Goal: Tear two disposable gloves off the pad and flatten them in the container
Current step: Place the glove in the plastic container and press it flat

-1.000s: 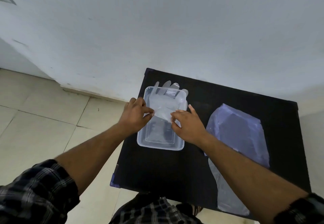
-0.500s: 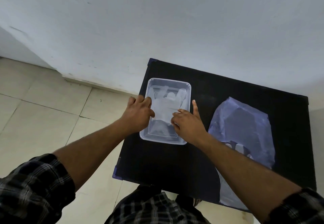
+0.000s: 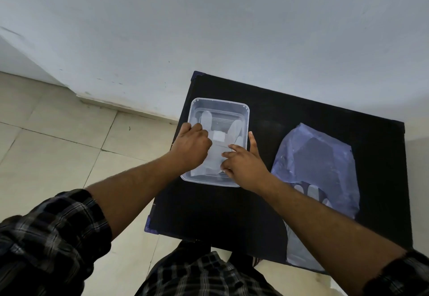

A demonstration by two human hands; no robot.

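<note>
Gloves [image 3: 214, 149], translucent, crumpled flat inside clear container [image 3: 220, 104]

We see a plain white wall [image 3: 209, 22] with faint scuffs, meeting a floor [image 3: 46, 138] of pale beige tiles along a low skirting ledge [image 3: 120, 106]. A black desk [image 3: 290, 114] stands against the wall, in soft, even light.
</note>
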